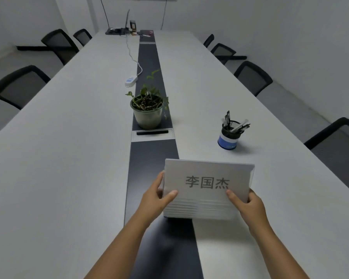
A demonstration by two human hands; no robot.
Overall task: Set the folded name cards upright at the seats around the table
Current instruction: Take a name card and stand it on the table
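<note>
— At the near end of the long tabletop (69, 168) we had our whole stack of name cards (207, 190) in both hands. Did we have any cards standing up yet?

— No. We looked at every seat we could see, and no card stood at any of them. The chairs (252, 77) on both sides had bare tabletop in front of them. So we thought the job had hardly begun, and all the seats were left to do.

— Where was the stack?

— It was right in front of us, over the dark strip (149, 57) down the middle. It leaned back toward us, with the printed name facing up. We could not tell if its bottom edge touched the tabletop or hung just above it.

— How were our hands?

— Our left hand (155, 198) held the left edge, thumb on the front and fingers curled behind. Our right hand (248, 206) held the right edge the same way. Both arms reached forward from the bottom of the view.

— What else was on the tabletop?

— We saw a potted plant (147, 109) on the strip beyond the stack. A pen cup (229, 135) stood off to the right. A white power strip (131, 80) lay farther along.
</note>
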